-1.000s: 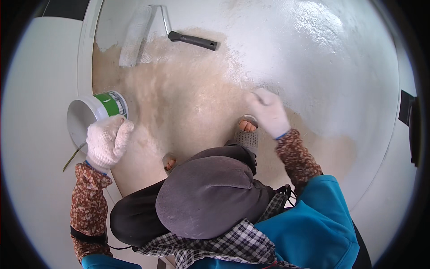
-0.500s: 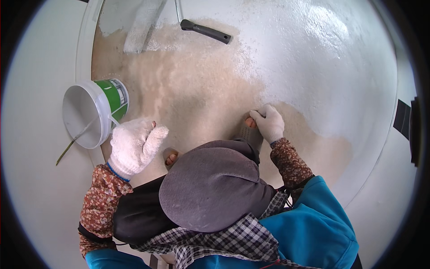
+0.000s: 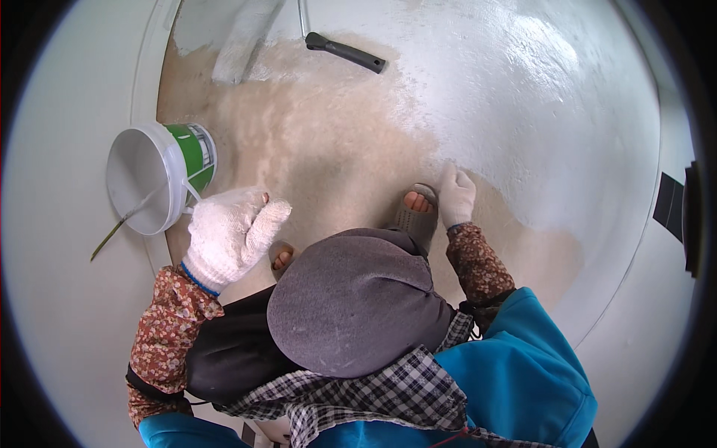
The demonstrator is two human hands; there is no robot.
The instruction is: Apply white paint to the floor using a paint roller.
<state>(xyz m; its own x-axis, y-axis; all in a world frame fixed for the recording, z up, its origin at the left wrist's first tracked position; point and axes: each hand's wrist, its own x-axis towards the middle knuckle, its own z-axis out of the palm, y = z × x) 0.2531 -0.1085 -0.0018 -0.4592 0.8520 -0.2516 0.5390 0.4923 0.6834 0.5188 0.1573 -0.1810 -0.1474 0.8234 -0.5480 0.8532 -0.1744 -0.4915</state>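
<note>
My left hand [image 3: 228, 237], in a white knit glove with a blue cuff, is closed beside a white bucket [image 3: 170, 175] with a green label. A fingertip shows through the glove; whether anything lies inside the fist is hidden. Lower right of the bucket, that hand hangs in front of its handle. My right hand [image 3: 456, 197], also gloved, is closed with fingers bent at the edge of the white-coated floor, just right of my sandalled foot [image 3: 417, 213]. What its fingers hold, if anything, is too small to make out.
A black tool handle [image 3: 346, 53] with a thin metal rod lies on the floor ahead. A thin stick [image 3: 112, 237] leans out of the bucket. Glossy white coating [image 3: 523, 134] covers the floor at right; bare beige floor [image 3: 314, 127] lies in the middle. White walls [image 3: 67, 149] border both sides.
My right hand has shifted slightly right and forward, away from the sandal, uncovering the toes. My left hand has moved slightly right and up, still closed.
</note>
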